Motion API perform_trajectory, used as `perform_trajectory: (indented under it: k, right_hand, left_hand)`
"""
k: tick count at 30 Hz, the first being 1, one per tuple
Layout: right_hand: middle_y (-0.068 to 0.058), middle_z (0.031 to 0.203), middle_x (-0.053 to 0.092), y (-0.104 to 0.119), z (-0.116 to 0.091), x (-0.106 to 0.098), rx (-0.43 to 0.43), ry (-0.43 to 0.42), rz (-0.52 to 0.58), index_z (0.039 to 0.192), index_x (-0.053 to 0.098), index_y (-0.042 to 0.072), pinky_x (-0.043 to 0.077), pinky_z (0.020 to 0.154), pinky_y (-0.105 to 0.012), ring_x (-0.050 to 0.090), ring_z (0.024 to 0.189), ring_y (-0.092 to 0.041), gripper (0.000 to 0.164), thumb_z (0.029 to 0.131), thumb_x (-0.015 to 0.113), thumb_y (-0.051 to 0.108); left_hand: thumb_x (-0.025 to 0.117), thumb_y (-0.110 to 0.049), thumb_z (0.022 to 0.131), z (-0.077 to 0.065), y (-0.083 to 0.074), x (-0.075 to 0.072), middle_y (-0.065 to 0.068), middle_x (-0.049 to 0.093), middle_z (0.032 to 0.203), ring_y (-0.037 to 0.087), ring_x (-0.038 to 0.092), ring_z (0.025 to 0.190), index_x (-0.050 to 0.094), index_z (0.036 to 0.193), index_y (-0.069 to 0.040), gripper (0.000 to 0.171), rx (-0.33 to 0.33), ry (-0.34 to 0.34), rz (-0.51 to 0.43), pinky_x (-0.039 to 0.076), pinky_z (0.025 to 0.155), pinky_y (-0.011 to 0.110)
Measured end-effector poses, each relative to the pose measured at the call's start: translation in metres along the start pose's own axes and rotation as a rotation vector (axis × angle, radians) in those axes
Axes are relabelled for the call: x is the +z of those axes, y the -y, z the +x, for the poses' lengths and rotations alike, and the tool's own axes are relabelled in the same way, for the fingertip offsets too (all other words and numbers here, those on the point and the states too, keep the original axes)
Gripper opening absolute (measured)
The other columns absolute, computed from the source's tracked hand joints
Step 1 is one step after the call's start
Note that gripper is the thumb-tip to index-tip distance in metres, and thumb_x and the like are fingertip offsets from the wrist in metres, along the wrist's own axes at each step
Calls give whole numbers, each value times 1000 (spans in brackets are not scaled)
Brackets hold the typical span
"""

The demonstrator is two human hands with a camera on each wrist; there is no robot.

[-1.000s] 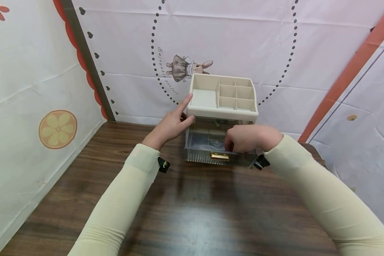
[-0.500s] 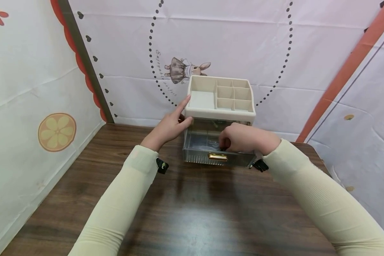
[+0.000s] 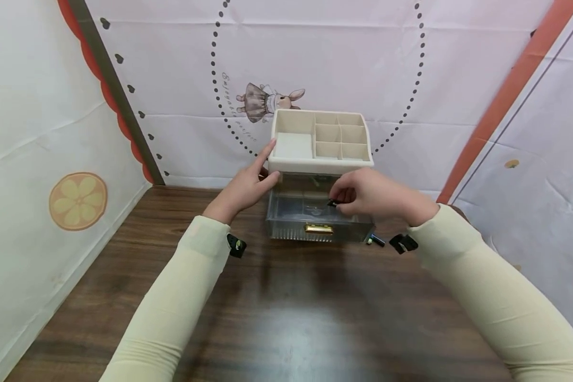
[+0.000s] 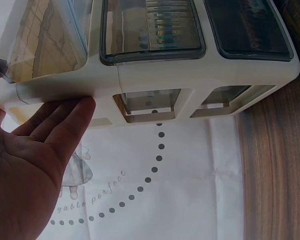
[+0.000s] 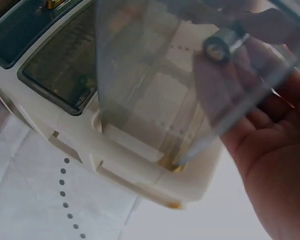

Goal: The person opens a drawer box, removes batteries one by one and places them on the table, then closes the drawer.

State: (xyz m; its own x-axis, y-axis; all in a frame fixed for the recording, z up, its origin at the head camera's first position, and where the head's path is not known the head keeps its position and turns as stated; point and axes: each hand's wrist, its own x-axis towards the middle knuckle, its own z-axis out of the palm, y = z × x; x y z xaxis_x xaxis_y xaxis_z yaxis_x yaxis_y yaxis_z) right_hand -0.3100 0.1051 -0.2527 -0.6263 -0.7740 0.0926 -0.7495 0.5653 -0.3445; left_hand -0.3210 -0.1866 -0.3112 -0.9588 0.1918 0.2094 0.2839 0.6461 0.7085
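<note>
A cream desktop organizer [image 3: 321, 165] with clear drawers stands at the back of the table. Its top drawer [image 3: 291, 212], smoky and with a gold handle [image 3: 319, 229], is pulled out. My left hand [image 3: 243, 192] rests against the organizer's left side, fingers extended, index finger near the top rim and thumb by the front corner. My right hand [image 3: 374, 195] is over the open drawer and pinches a small dark battery-like cylinder [image 3: 332, 202]. In the right wrist view, the cylinder's silvery round end [image 5: 217, 51] shows through the drawer's clear wall; part of the right hand [image 5: 270, 110] is behind that wall.
Small dark cylinders [image 3: 376, 240] lie on the brown wooden table [image 3: 286, 313] by the organizer's front right corner. Patterned cloth [image 3: 339, 63] hangs close behind the organizer. Lower drawers [image 4: 155, 30] are pushed in, one with small colourful things inside.
My right hand has risen from inside the drawer, bringing the small cylinder into sight between thumb and fingers. My left hand keeps its place on the organizer. The head view has shifted slightly.
</note>
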Motion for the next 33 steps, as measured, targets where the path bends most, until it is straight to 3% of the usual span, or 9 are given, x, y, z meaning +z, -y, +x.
perform_trajectory:
  k: [5,13,33]
  right_hand:
    - [2,88,70,-2,-5,-7,-2,-50,73,97,73,13,54,71,-27,64,77,-8,13,85,71,11]
    - [3,91,70,-6,-14,-11,14,-88,83,101,73,15,54,73,-28,64,80,-8,15,86,71,12]
    - [-5,89,68,-30,-51,-15,110,-192,248,100,70,8,52,70,-21,64,78,-8,14,87,69,3]
  left_hand:
    - [50,-43,97,0,3,-2,13,62,123,23,61,107,3,146,-60,70,-1,-9,-8,51,85,46]
    - [48,-46,97,-1,4,-6,16,61,125,25,61,110,2,149,-56,70,-9,-3,12,51,88,48]
    - [49,-44,97,3,4,-1,14,64,118,23,63,104,3,148,-58,70,10,4,-7,51,83,46]
